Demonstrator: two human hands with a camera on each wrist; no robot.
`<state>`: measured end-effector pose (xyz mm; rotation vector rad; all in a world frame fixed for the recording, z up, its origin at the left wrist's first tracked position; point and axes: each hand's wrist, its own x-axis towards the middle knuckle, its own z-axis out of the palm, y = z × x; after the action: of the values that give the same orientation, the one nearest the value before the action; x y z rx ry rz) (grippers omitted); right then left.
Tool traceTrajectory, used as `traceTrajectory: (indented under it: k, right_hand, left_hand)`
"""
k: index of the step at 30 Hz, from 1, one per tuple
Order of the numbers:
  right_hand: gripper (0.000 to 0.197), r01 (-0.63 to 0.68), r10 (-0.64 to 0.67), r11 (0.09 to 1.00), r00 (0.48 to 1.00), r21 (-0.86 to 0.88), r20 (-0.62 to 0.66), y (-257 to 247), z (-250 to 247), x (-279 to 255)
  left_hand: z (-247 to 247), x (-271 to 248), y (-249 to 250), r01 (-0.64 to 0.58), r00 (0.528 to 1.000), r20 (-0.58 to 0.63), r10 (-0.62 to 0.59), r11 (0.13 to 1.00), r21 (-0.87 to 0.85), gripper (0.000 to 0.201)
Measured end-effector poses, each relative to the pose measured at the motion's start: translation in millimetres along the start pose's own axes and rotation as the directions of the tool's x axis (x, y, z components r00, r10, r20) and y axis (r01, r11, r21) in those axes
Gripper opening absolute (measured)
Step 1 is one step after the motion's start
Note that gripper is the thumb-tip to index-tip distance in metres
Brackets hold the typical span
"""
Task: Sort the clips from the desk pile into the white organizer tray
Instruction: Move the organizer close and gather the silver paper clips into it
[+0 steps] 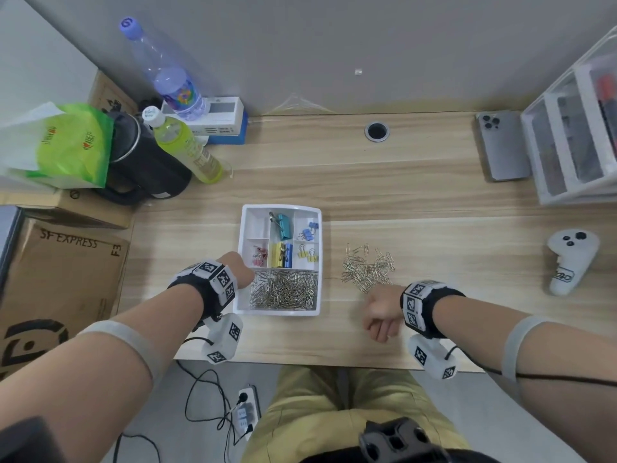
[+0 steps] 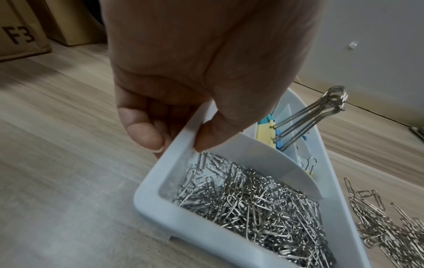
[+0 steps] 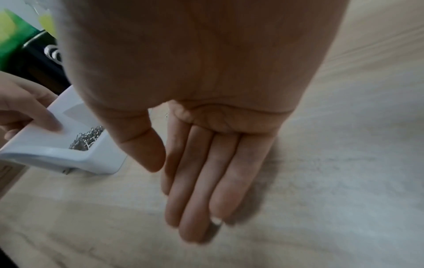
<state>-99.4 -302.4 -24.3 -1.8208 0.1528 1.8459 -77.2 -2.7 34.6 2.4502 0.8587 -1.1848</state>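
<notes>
- Head view: the left hand (image 1: 238,267) pinches the left wall of the white tray (image 1: 243,297), at 9 o'clock on the tray. The right hand (image 1: 384,315) holds nothing and hangs low over the wooden desk (image 1: 434,202), at 4 o'clock from the tray.
- The tray's long bottom box is full of silver paper clips (image 1: 283,290). The small boxes at 12 o'clock hold binder clips (image 1: 282,253) — teal, blue, yellow and pink ones.
- A loose pile of paper clips (image 1: 367,267) lies on the desk at 3 o'clock from the tray, apart from it. The right hand sits at 6 o'clock from this pile, just beside it.
- A phone (image 1: 502,147) lies face down at 2 o'clock. A white controller (image 1: 569,262) lies at 3 o'clock, well apart from the pile.
- Left wrist view: the thumb (image 2: 215,134) is inside the tray wall (image 2: 181,137) and the fingers (image 2: 144,130) are outside, so the wall is squeezed between them. The silver clips in the tray (image 2: 252,204) lie right under the thumb.
- Right wrist view: the hand's fingers (image 3: 206,177) are straight and close together, flat and empty — the picture is blurred. The tray corner (image 3: 91,159) shows at 9 o'clock.
</notes>
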Motion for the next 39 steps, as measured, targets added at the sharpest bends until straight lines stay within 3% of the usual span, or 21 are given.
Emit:
traceTrajectory:
  k: [3, 7, 9, 10, 12, 14, 16, 20, 26, 32, 39]
  right_hand:
    - [0.014, 0.152, -0.146, 0.988, 0.975, 0.02, -0.166, -7, -13, -5]
    - [0.01, 0.292, -0.268, 0.956, 0.887, 0.008, -0.377, -13, -34, -12]
    - [0.01, 0.336, -0.331, 0.939, 0.812, -0.078, -0.481, -11, -47, -19]
    - [0.018, 0.331, -0.369, 0.928, 0.765, -0.169, -0.528, -8, -55, -22]
    - [0.054, 0.23, -0.44, 0.886, 0.693, -0.403, -0.572, 0, -67, -25]
    - [0.098, 0.111, -0.465, 0.819, 0.703, -0.563, -0.538, 8, -70, -26]
    - [0.113, 0.057, -0.466, 0.77, 0.73, -0.635, -0.5, 13, -66, -26]
    - [0.114, 0.1, -0.498, 0.778, 0.701, -0.621, -0.511, 15, -53, -16]
    - [0.1, 0.25, -0.545, 0.807, 0.663, -0.534, -0.514, 0, -42, 2]
    - [0.12, 0.151, -0.534, 0.78, 0.665, -0.607, -0.522, -12, -32, -1]
    - [0.094, 0.183, -0.547, 0.796, 0.625, -0.577, -0.557, -17, -22, 9]
  left_hand:
    - [0, -1, 0, 0.005, 1.0, 0.003, -0.005, 1.0, -0.006, 0.014]
    - [-1, -3, 1, 0.003, 1.0, 0.005, -0.003, 1.0, -0.004, 0.015]
    - [-1, -3, 1, 0.003, 1.0, 0.007, -0.003, 1.0, 0.008, 0.016]
    - [-1, -4, 1, 0.003, 1.0, 0.009, -0.003, 1.0, 0.011, 0.017]
    - [-2, -4, 1, 0.0, 1.0, 0.009, 0.0, 1.0, 0.011, 0.018]
    - [-2, -5, 2, -0.003, 1.0, 0.009, 0.003, 1.0, 0.012, 0.017]
    - [-2, -5, 2, -0.002, 1.0, 0.009, 0.002, 1.0, 0.011, 0.018]
    - [-2, -6, 2, -0.001, 1.0, 0.006, 0.001, 1.0, 0.025, 0.018]
    - [0, -7, 7, 0.009, 1.0, 0.011, -0.01, 1.0, 0.027, 0.024]
    - [3, -10, 12, -0.002, 1.0, 0.023, 0.003, 1.0, -0.018, 0.021]
    - [8, -20, 25, -0.031, 0.998, 0.048, 0.032, 0.999, -0.02, 0.023]
